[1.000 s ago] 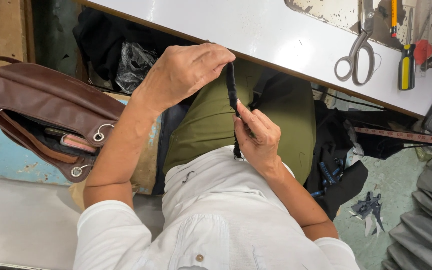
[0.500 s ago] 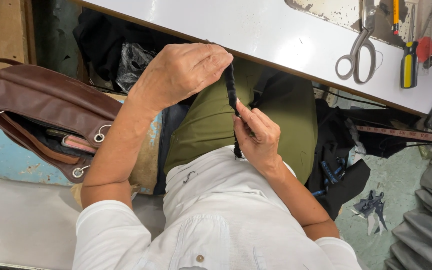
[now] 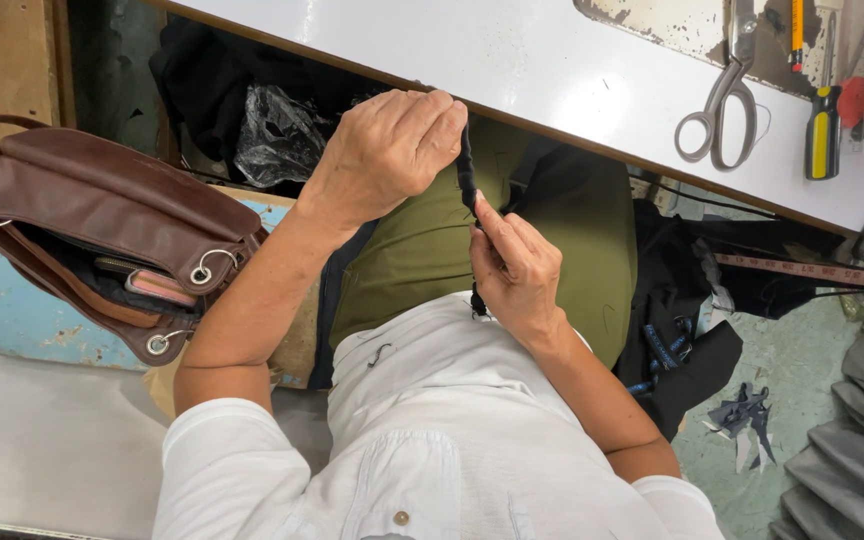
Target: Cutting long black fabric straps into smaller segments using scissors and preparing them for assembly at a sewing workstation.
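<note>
At the far left a brown leather bag [image 3: 102, 225] lies open on its side, its metal rings showing and a pinkish item tucked inside, resting against a pale blue surface. Just right of it, the person's left arm in a white sleeve reaches up over the lap.

The left hand [image 3: 382, 150] is curled closed, fingers folded over and pinching the upper end of a narrow black strap [image 3: 467, 175] near the edge of the white table [image 3: 512, 60]. The strap runs roughly straight down from there, over the olive green trousers [image 3: 422, 250].

The right hand [image 3: 517, 270] sits just below and to the right, also closed around the strap: the thumb and forefinger press its middle part, and the other fingers are tucked in behind. The lower end of the strap pokes out beneath this hand, against the white shirt [image 3: 432, 430].

Further right, dark cloth hangs beside the leg, with a tape measure [image 3: 802, 270] lying across it. On the table above sit a pair of scissors [image 3: 717, 105] and a screwdriver with a yellow and black handle [image 3: 822, 130], well apart from both hands.
</note>
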